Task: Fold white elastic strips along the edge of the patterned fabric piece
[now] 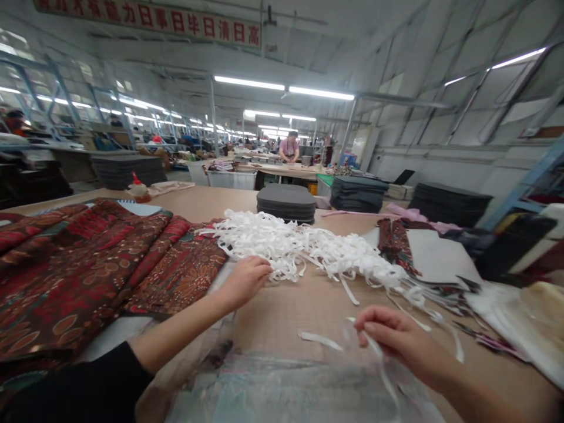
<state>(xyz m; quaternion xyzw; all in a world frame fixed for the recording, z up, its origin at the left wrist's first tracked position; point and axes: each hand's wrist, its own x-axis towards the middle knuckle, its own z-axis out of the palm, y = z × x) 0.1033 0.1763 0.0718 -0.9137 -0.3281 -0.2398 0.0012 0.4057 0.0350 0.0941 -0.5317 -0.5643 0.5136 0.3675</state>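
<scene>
A loose heap of narrow white fabric strips [264,235] spreads across the brown tabletop. My left hand [249,279] is at the heap's near edge, fingers together and bent down; what lies between the fingertips is hidden. Closer to me on the right, my right hand [388,332] pinches one white strip [382,367], which hangs down from thumb and fingers. A short separate strip [321,339] lies on the table just left of that hand. Below both hands is a clear plastic sheet or bag [282,390], slightly blurred.
Brown-red patterned fabric [88,264] covers the left side. Dark grey stacked pads [285,202] stand behind the heap, with another dark stack [358,194] farther right. Scissors [489,341] lie at right. A small bottle with a red tip [138,189] stands far left. Another person [289,147] works at a far table.
</scene>
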